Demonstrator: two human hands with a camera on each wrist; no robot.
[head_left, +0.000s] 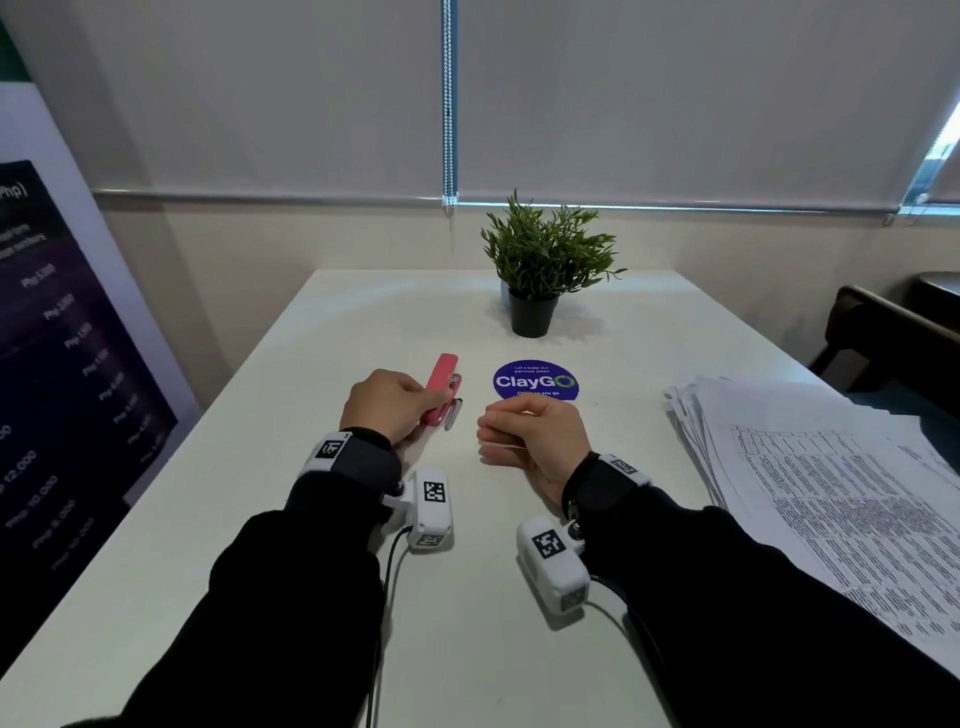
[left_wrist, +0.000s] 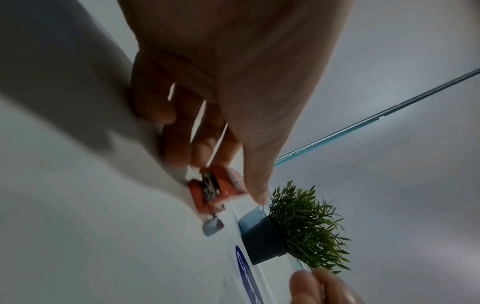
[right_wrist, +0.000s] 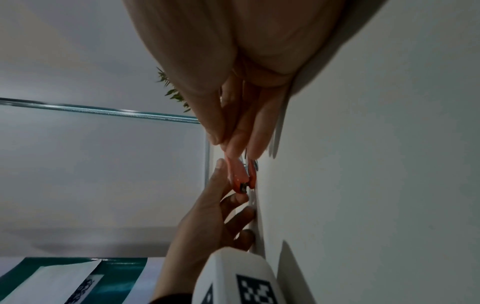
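Observation:
A pink stapler lies on the white table left of centre, its pink top raised and its metal part showing below. My left hand grips its near end with thumb and curled fingers. In the left wrist view the stapler shows metal inside, below that left hand. My right hand hovers just right of it with its fingers curled; a thin pale strip shows between them. The right wrist view shows the right hand pinched together close to the stapler.
A potted green plant stands at the back middle. A round blue ClayGO sticker lies beyond my right hand. A fanned stack of printed sheets covers the table's right side, with a dark chair behind. A banner stands at left.

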